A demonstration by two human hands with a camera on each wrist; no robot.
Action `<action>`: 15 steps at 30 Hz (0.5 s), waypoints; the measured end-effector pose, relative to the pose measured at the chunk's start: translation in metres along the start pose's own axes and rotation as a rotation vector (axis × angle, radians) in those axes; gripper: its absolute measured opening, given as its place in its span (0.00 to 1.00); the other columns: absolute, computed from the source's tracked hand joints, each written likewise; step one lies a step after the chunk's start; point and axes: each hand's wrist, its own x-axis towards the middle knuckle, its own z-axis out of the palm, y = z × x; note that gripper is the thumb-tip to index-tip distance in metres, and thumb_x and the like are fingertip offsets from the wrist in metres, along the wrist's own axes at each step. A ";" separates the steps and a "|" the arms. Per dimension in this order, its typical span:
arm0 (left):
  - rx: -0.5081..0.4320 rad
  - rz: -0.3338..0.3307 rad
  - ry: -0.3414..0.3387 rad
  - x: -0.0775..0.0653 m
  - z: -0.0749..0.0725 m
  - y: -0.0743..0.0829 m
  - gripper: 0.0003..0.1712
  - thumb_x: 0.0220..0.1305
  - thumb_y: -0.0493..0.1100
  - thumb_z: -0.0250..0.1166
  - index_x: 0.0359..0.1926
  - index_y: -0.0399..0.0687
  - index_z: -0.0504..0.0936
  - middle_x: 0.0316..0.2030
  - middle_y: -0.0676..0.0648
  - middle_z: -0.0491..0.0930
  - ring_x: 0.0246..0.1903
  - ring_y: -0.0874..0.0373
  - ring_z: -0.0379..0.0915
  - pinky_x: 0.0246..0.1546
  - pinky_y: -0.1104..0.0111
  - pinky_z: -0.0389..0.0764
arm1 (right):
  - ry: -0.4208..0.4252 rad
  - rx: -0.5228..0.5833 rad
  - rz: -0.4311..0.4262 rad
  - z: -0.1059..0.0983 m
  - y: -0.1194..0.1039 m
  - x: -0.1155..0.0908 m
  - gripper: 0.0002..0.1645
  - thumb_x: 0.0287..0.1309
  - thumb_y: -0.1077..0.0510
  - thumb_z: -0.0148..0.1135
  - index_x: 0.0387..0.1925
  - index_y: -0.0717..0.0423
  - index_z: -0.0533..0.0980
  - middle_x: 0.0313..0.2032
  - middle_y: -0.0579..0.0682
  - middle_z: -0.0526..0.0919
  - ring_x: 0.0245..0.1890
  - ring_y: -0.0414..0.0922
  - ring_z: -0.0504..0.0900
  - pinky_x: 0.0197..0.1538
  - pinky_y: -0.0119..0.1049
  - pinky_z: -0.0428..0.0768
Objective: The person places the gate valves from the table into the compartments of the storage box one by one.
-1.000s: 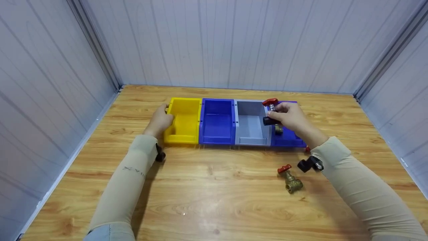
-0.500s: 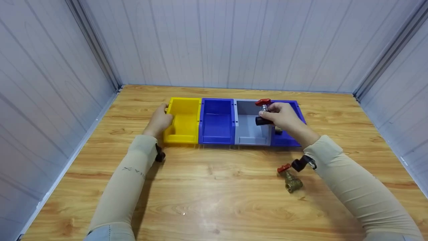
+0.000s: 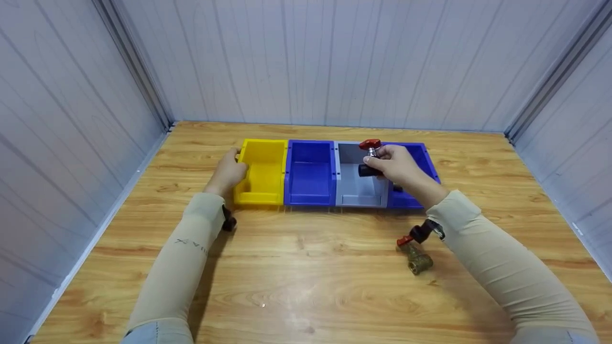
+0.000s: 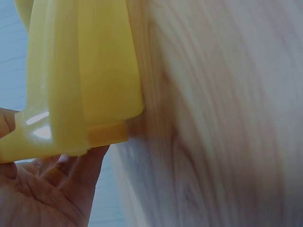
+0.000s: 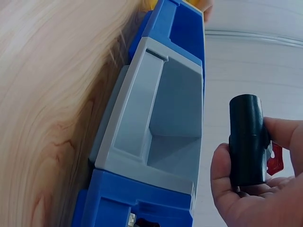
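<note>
My left hand (image 3: pixel 227 173) grips the left wall of the yellow bin (image 3: pixel 264 177); in the left wrist view its fingers lie partly behind the bin's edge (image 4: pixel 57 127). Over the grey bin (image 3: pixel 359 195), my right hand (image 3: pixel 400 167) pinches a black valve (image 3: pixel 367 170) with a red handle between thumb and fingers. Seen from the right wrist, the valve's black tube-shaped body (image 5: pixel 248 142) stands upright, apart from the grey bin (image 5: pixel 128 123). The red handle (image 5: pixel 275 160) is partly hidden behind it.
Between yellow and grey stands a blue bin (image 3: pixel 311 181). Another blue bin (image 3: pixel 420 157) at the right, partly behind my right hand, holds a valve, mostly hidden. A brass valve (image 3: pixel 420 263) with a red handle lies on the wooden table (image 3: pixel 296 277), near my right wrist camera. White panels enclose the table.
My right hand has moved left with the black valve, from the right blue bin's edge to over the grey bin. My left hand stays on the yellow bin.
</note>
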 end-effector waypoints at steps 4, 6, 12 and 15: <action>-0.006 -0.003 0.000 -0.001 0.000 0.000 0.36 0.79 0.37 0.49 0.85 0.46 0.57 0.74 0.36 0.69 0.67 0.44 0.69 0.69 0.51 0.72 | -0.008 0.017 -0.003 0.004 -0.002 0.002 0.24 0.79 0.50 0.63 0.61 0.67 0.77 0.56 0.61 0.83 0.46 0.44 0.84 0.47 0.33 0.88; -0.006 -0.005 -0.002 -0.001 -0.001 0.000 0.36 0.79 0.37 0.48 0.85 0.46 0.57 0.75 0.37 0.69 0.68 0.44 0.69 0.70 0.51 0.72 | -0.010 0.030 -0.010 0.006 -0.002 0.003 0.23 0.80 0.50 0.62 0.61 0.66 0.78 0.57 0.61 0.84 0.45 0.43 0.85 0.45 0.31 0.87; -0.004 0.000 -0.003 -0.002 -0.001 0.000 0.36 0.79 0.38 0.49 0.85 0.46 0.57 0.73 0.37 0.70 0.65 0.44 0.69 0.68 0.52 0.72 | -0.018 0.084 -0.024 0.012 -0.002 0.006 0.27 0.82 0.51 0.58 0.65 0.71 0.76 0.58 0.64 0.83 0.40 0.38 0.85 0.41 0.27 0.85; -0.012 0.005 0.000 -0.002 0.000 0.000 0.36 0.78 0.38 0.49 0.84 0.47 0.58 0.73 0.38 0.70 0.65 0.45 0.69 0.67 0.53 0.72 | -0.020 0.090 -0.017 0.015 -0.002 0.007 0.27 0.83 0.52 0.55 0.66 0.71 0.76 0.58 0.64 0.82 0.40 0.38 0.84 0.40 0.27 0.84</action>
